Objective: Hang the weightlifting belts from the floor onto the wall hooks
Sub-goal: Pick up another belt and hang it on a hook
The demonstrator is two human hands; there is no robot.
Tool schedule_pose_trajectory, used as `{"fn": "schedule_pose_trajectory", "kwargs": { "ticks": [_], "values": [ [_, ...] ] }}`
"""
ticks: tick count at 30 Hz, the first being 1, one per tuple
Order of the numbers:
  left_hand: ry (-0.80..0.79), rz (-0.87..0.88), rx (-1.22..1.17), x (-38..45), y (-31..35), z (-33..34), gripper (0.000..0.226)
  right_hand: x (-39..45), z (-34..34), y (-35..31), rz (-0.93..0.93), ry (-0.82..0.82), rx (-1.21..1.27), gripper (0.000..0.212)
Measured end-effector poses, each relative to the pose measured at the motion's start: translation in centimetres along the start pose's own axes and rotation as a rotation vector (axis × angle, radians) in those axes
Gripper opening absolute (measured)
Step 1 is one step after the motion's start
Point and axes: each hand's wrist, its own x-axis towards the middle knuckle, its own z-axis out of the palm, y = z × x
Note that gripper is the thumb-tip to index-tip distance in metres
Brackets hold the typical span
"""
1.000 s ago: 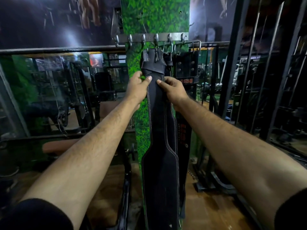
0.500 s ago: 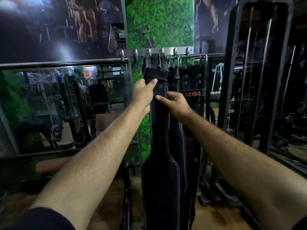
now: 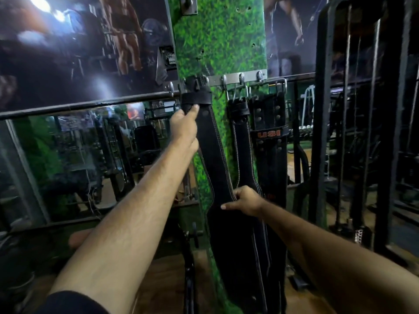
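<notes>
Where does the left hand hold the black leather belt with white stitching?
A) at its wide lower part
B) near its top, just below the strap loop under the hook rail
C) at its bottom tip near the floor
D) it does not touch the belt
B: the left hand grips the black leather belt with white stitching near its top, just under the strap loop below the metal hook rail, while the right hand holds it lower down.

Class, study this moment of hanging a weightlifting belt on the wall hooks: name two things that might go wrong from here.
1. The left hand grips the black belt just under its buckle end at the hook rail. Whether the buckle is seated cannot be seen; letting go might drop it.
2. The right hand pinches the belt lower down, close to the second hanging belt; a tug may swing or knock that one.
</notes>
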Motion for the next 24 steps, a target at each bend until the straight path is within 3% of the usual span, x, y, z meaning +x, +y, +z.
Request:
{"fn": "schedule_pose_trajectory", "kwargs": {
  "ticks": [3, 5, 7, 10, 12, 14, 15, 16, 17, 18, 19, 21, 23, 24],
  "values": [
    [0.029, -0.004, 0.0, 0.8, 0.8, 0.0, 0.015, 0.7, -1.8, -4.9, -0.165, 0.057, 0.331, 0.019],
    [0.036, -0.008, -0.009, 0.8, 0.8, 0.3, 0.018, 1.1, -3.2, -8.6, -0.266, 0.088, 0.569, 0.017],
    [0.044, -0.017, -0.032, 0.9, 0.5, 0.6, 0.012, 1.3, -3.7, -9.9, -0.328, 0.121, 0.656, 0.02],
    [0.036, -0.043, -0.062, 0.6, 0.1, 1.0, 0.018, 0.6, -2.0, -7.0, -0.303, 0.116, 0.648, 0.013],
    [0.031, -0.084, -0.032, 0.1, -0.7, 1.2, 0.025, 0.0, -0.2, -3.2, -0.182, 0.09, 0.617, 0.007],
    [0.026, -0.097, -0.023, 0.0, -2.3, 0.8, 0.027, -0.1, 0.8, 0.1, -0.01, 0.02, 0.415, 0.025],
    [0.025, -0.109, -0.015, 0.1, -3.2, 0.5, 0.048, -0.2, 1.0, 1.4, 0.063, -0.032, 0.23, 0.043],
    [0.021, -0.115, -0.033, 0.3, -3.8, 0.2, 0.055, -0.3, 1.3, 2.3, 0.119, -0.097, 0.043, 0.058],
    [0.023, -0.1, -0.046, 0.5, -4.0, -0.1, 0.041, -0.4, 1.4, 2.4, 0.154, -0.186, -0.109, 0.061],
    [0.008, -0.1, -0.023, -0.1, -3.6, -0.1, 0.021, -0.5, 1.1, 1.9, 0.178, -0.252, -0.204, 0.053],
    [0.017, -0.104, -0.007, -0.6, -3.3, 0.0, 0.018, -0.7, 0.5, 1.0, 0.207, -0.299, -0.228, 0.041],
    [0.007, -0.091, -0.007, -0.9, -2.8, 0.1, 0.023, -0.9, -1.4, -1.5, 0.192, -0.312, -0.137, 0.04],
    [-0.008, -0.08, -0.017, -1.0, -2.4, -0.4, 0.008, -0.6, -3.2, -4.3, 0.073, -0.153, 0.182, 0.043],
    [-0.026, -0.091, -0.026, -0.8, -2.7, -0.5, 0.02, -0.3, -4.0, -5.8, -0.006, -0.053, 0.338, 0.041]
  ]
}}
